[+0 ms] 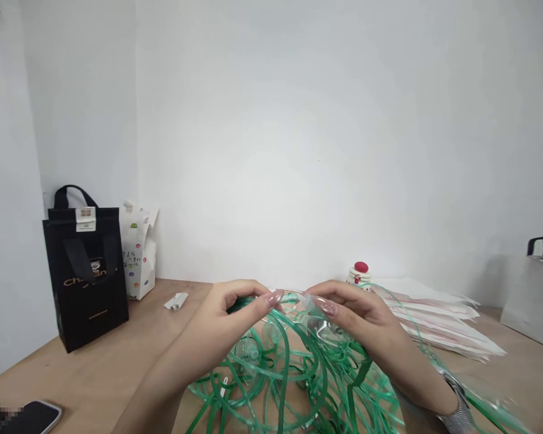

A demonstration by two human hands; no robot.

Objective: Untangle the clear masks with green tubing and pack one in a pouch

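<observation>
Coiled green plastic tubing (pixel 284 355) hangs from my left hand (pixel 248 307), whose thumb and fingers are closed round it near one end. My right hand (pixel 357 313) pinches a translucent connector piece (pixel 306 302) at the tube's end, just right of the left fingertips. Below the right fingers is a clear plastic part, seemingly a mask (pixel 328 330), partly hidden by the hand. Under both hands lies a tangled heap of green tubing and straps (pixel 362 398), with clear round plastic parts (pixel 247 349) among it.
A black paper bag (pixel 90 289) and a white printed bag (pixel 139 259) stand at left. A phone (pixel 31 417) lies front left, a small white wrapper (pixel 176 301) behind. Flat paper packets (pixel 447 319), a red-topped jar (pixel 361 274) and another white bag (pixel 531 304) are at right.
</observation>
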